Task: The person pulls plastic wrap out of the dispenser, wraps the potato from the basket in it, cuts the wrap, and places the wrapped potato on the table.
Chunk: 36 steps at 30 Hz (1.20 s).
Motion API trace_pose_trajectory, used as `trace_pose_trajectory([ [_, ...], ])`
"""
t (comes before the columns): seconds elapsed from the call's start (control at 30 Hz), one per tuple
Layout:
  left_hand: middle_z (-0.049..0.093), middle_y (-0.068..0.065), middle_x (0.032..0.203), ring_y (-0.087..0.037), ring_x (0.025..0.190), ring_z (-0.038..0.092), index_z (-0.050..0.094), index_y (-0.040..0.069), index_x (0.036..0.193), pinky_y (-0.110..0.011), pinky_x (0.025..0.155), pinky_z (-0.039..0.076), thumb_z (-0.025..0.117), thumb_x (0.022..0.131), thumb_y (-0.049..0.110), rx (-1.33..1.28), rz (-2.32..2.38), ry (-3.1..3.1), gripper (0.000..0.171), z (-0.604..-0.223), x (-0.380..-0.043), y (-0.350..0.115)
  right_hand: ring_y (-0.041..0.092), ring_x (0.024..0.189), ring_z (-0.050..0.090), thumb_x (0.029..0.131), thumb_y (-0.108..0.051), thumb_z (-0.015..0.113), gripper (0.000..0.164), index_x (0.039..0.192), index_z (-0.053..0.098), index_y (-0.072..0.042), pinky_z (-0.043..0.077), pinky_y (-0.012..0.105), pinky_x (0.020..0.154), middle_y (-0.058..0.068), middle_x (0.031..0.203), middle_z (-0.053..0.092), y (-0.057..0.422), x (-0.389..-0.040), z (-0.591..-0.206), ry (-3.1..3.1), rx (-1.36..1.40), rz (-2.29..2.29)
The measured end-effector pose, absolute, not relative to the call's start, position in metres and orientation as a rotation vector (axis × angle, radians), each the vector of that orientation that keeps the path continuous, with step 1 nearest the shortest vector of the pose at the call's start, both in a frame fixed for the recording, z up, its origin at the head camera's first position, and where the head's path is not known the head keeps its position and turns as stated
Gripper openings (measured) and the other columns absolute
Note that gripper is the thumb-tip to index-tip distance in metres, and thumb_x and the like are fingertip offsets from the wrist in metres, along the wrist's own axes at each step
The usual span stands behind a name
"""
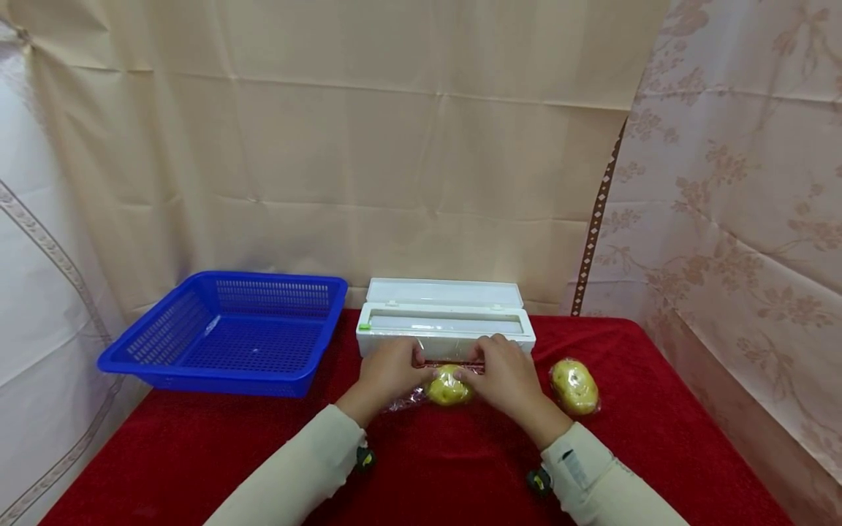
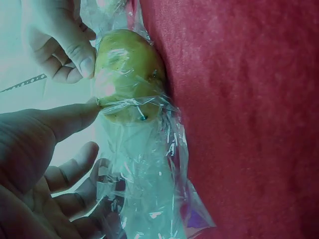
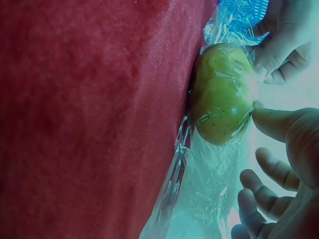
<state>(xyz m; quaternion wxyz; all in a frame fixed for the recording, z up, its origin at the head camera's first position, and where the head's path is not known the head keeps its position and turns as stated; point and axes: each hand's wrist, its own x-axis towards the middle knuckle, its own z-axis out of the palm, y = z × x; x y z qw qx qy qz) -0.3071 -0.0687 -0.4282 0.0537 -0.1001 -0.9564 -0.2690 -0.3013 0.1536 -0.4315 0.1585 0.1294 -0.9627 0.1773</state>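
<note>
A yellow potato (image 1: 449, 387) lies on the red cloth under clear cling film (image 2: 144, 174), which trails out past both its ends. My left hand (image 1: 392, 370) comes in from the left, its thumb tip touching the film at the potato's edge. From the other side my right hand (image 1: 506, 376) lays its thumb tip against the same edge. In both wrist views, the other fingers are loosely bent and stand apart from the thumb. Just beyond the hands is a white cling film dispenser (image 1: 447, 343), lid raised, roll showing inside.
Right of my right hand sits another potato (image 1: 574, 386) wrapped in film. A blue plastic basket (image 1: 224, 383) stands on the left side of the red-covered table (image 1: 658, 438). Beige cloth (image 1: 329, 146) hangs behind, with a patterned curtain (image 1: 756, 219) at the right.
</note>
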Motion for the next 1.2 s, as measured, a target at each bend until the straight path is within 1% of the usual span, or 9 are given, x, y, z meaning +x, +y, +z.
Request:
trace_pose_trajectory([
  [0.13, 0.061, 0.009, 0.072, -0.012, 0.068, 0.057, 0.062, 0.024, 0.075, -0.035, 0.053, 0.043, 0.087, 0.079, 0.047, -0.287, -0.79, -2.905, 0.035, -0.426, -0.308, -0.067, 0.026, 0.087, 0.06, 0.076, -0.053, 0.088, 0.039, 0.088, 0.067, -0.022, 0.048, 0.049, 0.078, -0.001, 0.09, 0.062, 0.151, -0.302, -0.429, -2.734, 0.361, 0.484],
  [0.3, 0.061, 0.009, 0.069, -0.013, 0.065, 0.056, 0.061, 0.024, 0.071, -0.036, 0.053, 0.042, 0.086, 0.08, 0.048, -0.274, -0.804, -2.914, 0.036, -0.426, -0.311, -0.068, 0.02, 0.074, 0.057, 0.074, -0.051, 0.089, 0.036, 0.072, 0.063, -0.027, 0.045, 0.042, 0.067, -0.003, 0.079, 0.059, 0.148, -0.306, -0.427, -2.747, 0.357, 0.479],
  [0.37, 0.061, 0.009, 0.068, -0.012, 0.065, 0.056, 0.061, 0.024, 0.07, -0.036, 0.053, 0.042, 0.086, 0.08, 0.048, -0.266, -0.814, -2.919, 0.036, -0.427, -0.312, -0.069, 0.019, 0.07, 0.056, 0.074, -0.051, 0.089, 0.037, 0.07, 0.062, -0.027, 0.044, 0.039, 0.063, -0.004, 0.077, 0.058, 0.148, -0.307, -0.426, -2.761, 0.346, 0.485],
  [0.6, 0.059, 0.01, 0.065, -0.011, 0.064, 0.055, 0.062, 0.024, 0.068, -0.034, 0.051, 0.042, 0.087, 0.08, 0.046, -0.308, -0.848, -2.861, 0.035, -0.43, -0.308, -0.069, 0.015, 0.069, 0.053, 0.074, -0.048, 0.09, 0.036, 0.07, 0.061, -0.026, 0.042, 0.037, 0.063, -0.005, 0.076, 0.057, 0.147, -0.303, -0.425, -2.758, 0.324, 0.535],
  [0.83, 0.063, 0.011, 0.071, -0.009, 0.066, 0.056, 0.066, 0.027, 0.074, -0.032, 0.054, 0.044, 0.083, 0.08, 0.035, -0.287, -0.964, -2.714, 0.02, -0.425, -0.303, -0.074, 0.015, 0.069, 0.052, 0.073, -0.043, 0.09, 0.033, 0.076, 0.063, -0.024, 0.042, 0.037, 0.064, -0.006, 0.076, 0.057, 0.145, -0.298, -0.426, -2.72, 0.339, 0.573],
  [0.9, 0.066, 0.008, 0.077, -0.012, 0.071, 0.059, 0.068, 0.025, 0.08, -0.033, 0.058, 0.046, 0.083, 0.079, 0.034, -0.225, -0.995, -2.648, 0.018, -0.422, -0.303, -0.079, 0.015, 0.07, 0.052, 0.074, -0.042, 0.089, 0.031, 0.078, 0.064, -0.024, 0.042, 0.038, 0.065, -0.006, 0.076, 0.057, 0.145, -0.298, -0.427, -2.716, 0.344, 0.578],
  [0.97, 0.068, 0.004, 0.088, -0.016, 0.08, 0.062, 0.07, 0.021, 0.089, -0.036, 0.065, 0.049, 0.086, 0.078, 0.034, -0.149, -0.999, -2.577, 0.023, -0.42, -0.304, -0.085, 0.015, 0.071, 0.053, 0.074, -0.041, 0.088, 0.03, 0.079, 0.064, -0.024, 0.043, 0.038, 0.066, -0.006, 0.077, 0.058, 0.145, -0.297, -0.427, -2.709, 0.349, 0.581],
  [1.07, 0.067, -0.007, 0.107, -0.027, 0.099, 0.062, 0.068, 0.013, 0.108, -0.044, 0.081, 0.051, 0.091, 0.075, 0.033, -0.069, -0.992, -2.487, 0.045, -0.421, -0.307, -0.094, 0.015, 0.071, 0.053, 0.075, -0.039, 0.087, 0.027, 0.08, 0.065, -0.024, 0.043, 0.038, 0.067, -0.006, 0.077, 0.058, 0.145, -0.296, -0.426, -2.695, 0.365, 0.597],
  [1.2, 0.061, -0.019, 0.124, -0.042, 0.114, 0.055, 0.06, 0.005, 0.126, -0.052, 0.097, 0.045, 0.093, 0.074, 0.028, -0.033, -0.989, -2.416, 0.065, -0.427, -0.314, -0.102, 0.013, 0.07, 0.053, 0.076, -0.034, 0.084, 0.022, 0.08, 0.065, -0.023, 0.044, 0.036, 0.066, -0.006, 0.077, 0.058, 0.144, -0.297, -0.423, -2.669, 0.391, 0.631],
])
